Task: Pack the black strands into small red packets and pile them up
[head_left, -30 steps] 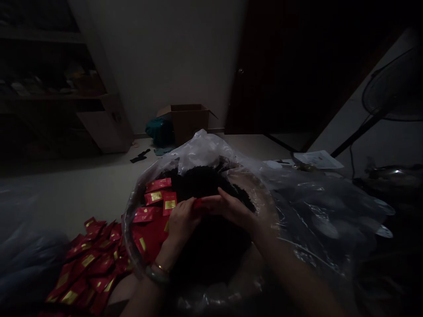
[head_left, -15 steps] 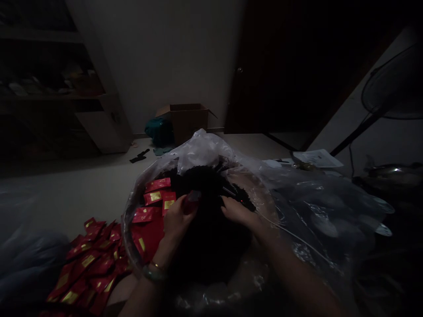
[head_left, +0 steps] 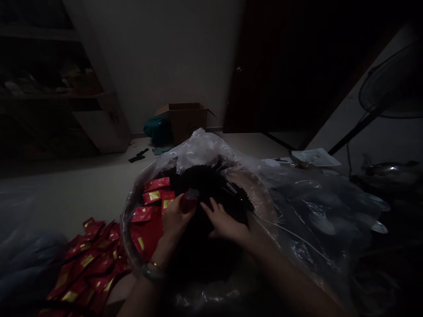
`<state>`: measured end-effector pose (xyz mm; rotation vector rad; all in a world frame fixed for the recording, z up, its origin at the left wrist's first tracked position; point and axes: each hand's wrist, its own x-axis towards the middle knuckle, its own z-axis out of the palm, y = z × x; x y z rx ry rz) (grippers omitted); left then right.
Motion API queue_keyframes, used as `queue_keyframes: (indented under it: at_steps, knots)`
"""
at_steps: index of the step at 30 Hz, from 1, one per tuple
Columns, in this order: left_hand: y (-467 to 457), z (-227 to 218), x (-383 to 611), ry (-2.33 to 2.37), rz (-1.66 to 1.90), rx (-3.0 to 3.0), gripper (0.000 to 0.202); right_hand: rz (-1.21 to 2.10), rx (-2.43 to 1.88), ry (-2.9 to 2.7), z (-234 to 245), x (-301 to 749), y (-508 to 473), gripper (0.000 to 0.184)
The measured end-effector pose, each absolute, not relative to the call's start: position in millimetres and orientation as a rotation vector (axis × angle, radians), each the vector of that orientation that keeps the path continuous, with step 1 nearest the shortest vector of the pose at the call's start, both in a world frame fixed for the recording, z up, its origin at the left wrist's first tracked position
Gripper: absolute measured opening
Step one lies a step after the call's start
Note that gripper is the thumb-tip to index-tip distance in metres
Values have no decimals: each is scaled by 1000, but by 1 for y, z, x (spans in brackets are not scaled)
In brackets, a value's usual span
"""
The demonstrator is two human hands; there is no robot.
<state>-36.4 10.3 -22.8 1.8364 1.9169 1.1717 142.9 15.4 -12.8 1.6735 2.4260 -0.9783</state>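
Note:
My left hand (head_left: 175, 222) is closed around a small red packet (head_left: 189, 203), whose top end looks greyish and see-through. Fingers spread, my right hand (head_left: 224, 222) is held over a heap of black loose stuff (head_left: 201, 176), perhaps dried leaves; the dim light hides its detail. The heap fills a round tub lined with clear plastic (head_left: 205, 143). Several flat red packets with gold labels (head_left: 153, 196) lie on the heap's left side. A dark device with a red light (head_left: 231, 189) and a white cord rests on the heap at right.
Beside the tub at left lies a pile of red packets (head_left: 89, 264). A cardboard box (head_left: 188, 121) and a teal bag (head_left: 157, 130) stand by the wall. Clear plastic sheeting (head_left: 310, 211) spreads to the right, near papers (head_left: 317, 156) and a standing fan (head_left: 390, 83).
My right hand has moved left, closer to the packet, and its fingers have spread. My left hand keeps hold of the red packet in nearly the same place.

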Motion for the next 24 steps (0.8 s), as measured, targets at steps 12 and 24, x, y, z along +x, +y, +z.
queue_keyframes:
  at_steps: [12, 24]
  knots:
    - [11, -21, -36, 1940, 1171, 1861, 43, -676, 1973, 2031, -42, 205, 67, 125]
    - [12, -21, -35, 1948, 1179, 1853, 45, -1059, 1865, 2800, -21, 191, 60, 103]
